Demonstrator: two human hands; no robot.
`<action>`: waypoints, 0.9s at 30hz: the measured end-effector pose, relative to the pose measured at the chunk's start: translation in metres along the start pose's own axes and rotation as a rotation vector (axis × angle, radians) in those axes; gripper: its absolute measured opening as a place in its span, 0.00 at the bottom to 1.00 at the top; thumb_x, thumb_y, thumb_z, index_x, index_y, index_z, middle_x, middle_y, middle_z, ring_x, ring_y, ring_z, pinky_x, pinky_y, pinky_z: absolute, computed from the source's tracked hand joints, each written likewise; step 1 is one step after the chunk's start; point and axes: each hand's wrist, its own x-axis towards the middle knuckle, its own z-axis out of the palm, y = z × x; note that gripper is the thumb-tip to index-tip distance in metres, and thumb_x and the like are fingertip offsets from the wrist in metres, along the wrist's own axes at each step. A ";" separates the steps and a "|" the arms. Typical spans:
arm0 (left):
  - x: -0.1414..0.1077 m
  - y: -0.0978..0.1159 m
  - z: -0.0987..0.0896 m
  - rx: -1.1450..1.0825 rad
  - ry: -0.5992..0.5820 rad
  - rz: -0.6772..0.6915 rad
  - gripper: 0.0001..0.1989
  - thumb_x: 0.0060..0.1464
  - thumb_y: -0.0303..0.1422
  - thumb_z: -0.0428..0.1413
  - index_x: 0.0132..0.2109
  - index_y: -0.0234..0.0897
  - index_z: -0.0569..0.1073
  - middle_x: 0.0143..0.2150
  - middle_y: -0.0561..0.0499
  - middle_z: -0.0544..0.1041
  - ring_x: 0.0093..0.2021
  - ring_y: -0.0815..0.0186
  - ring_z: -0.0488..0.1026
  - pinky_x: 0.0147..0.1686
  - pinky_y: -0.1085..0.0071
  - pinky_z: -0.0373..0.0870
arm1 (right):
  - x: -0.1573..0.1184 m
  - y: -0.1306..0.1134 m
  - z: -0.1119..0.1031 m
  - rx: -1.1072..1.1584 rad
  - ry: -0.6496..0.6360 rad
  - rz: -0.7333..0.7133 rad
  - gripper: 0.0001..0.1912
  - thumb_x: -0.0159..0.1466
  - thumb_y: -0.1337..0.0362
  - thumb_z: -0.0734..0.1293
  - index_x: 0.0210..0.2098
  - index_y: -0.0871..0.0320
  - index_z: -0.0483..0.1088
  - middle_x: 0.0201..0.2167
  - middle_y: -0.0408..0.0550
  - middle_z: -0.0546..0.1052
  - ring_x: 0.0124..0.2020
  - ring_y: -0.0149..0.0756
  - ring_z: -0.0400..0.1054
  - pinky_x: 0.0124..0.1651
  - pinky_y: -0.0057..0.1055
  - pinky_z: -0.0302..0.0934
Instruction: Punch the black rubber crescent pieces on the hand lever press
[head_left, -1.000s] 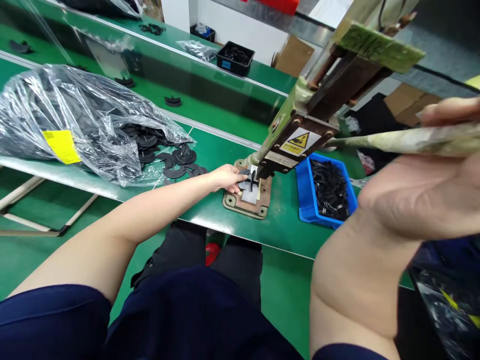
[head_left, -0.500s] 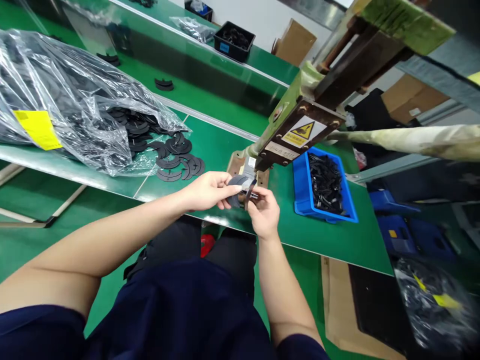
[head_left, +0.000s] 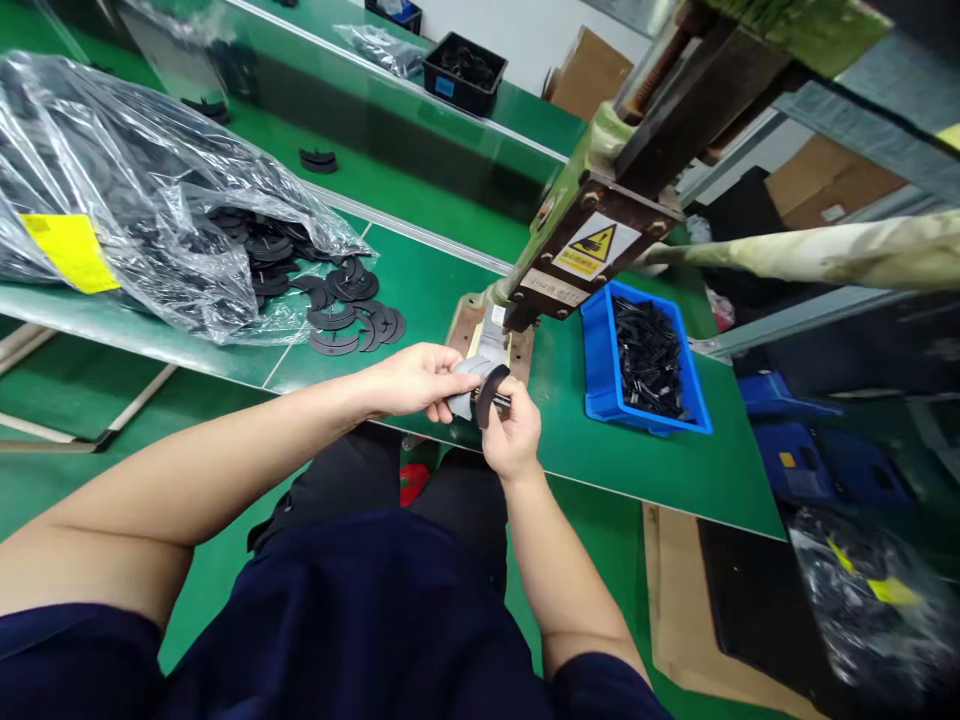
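My left hand (head_left: 427, 382) is closed, thumb on top, on a curved flat plate (head_left: 463, 402) that shines grey in the light. Close beside it, my right hand (head_left: 514, 428) pinches a black curved piece (head_left: 490, 390), tilted on edge. A small dark strip (head_left: 502, 401) shows by the right fingers; whether it belongs to that piece I cannot tell. Both hands are at the front of the press base (head_left: 520, 355), below the green press (head_left: 577, 245) with its warning label. Loose black arc-shaped pieces (head_left: 335, 344) lie on the bench to the left.
A clear plastic bag (head_left: 142, 220) full of black pieces covers the bench's left part. On the right stands a blue bin (head_left: 592, 385) of small black parts. The press's pale lever (head_left: 810, 255) reaches out to the right. A black bin (head_left: 457, 98) sits behind the partition.
My right hand has moved slightly left and turned the black curved piece, which now shows more of its broad side. The left hand keeps its grip. The whole view has shifted a little.
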 end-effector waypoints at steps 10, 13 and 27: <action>-0.017 0.008 0.005 0.752 0.355 0.573 0.15 0.65 0.42 0.62 0.33 0.38 0.73 0.33 0.52 0.73 0.37 0.65 0.71 0.41 0.67 0.68 | 0.005 -0.002 -0.013 -0.165 -0.076 -0.179 0.04 0.69 0.63 0.68 0.44 0.53 0.73 0.38 0.48 0.79 0.41 0.37 0.74 0.46 0.39 0.70; -0.014 0.007 0.010 0.829 0.309 0.574 0.18 0.67 0.39 0.58 0.28 0.38 0.69 0.29 0.53 0.68 0.34 0.64 0.68 0.38 0.66 0.64 | 0.004 -0.001 -0.011 -0.184 -0.074 -0.211 0.06 0.69 0.65 0.68 0.46 0.54 0.73 0.40 0.49 0.79 0.41 0.37 0.73 0.46 0.38 0.70; 0.001 0.000 0.007 0.328 0.222 0.295 0.19 0.60 0.48 0.65 0.36 0.39 0.69 0.31 0.56 0.69 0.30 0.70 0.64 0.30 0.72 0.62 | -0.003 -0.001 -0.009 -0.091 0.009 -0.224 0.11 0.67 0.68 0.69 0.49 0.52 0.74 0.42 0.49 0.81 0.44 0.37 0.77 0.48 0.40 0.73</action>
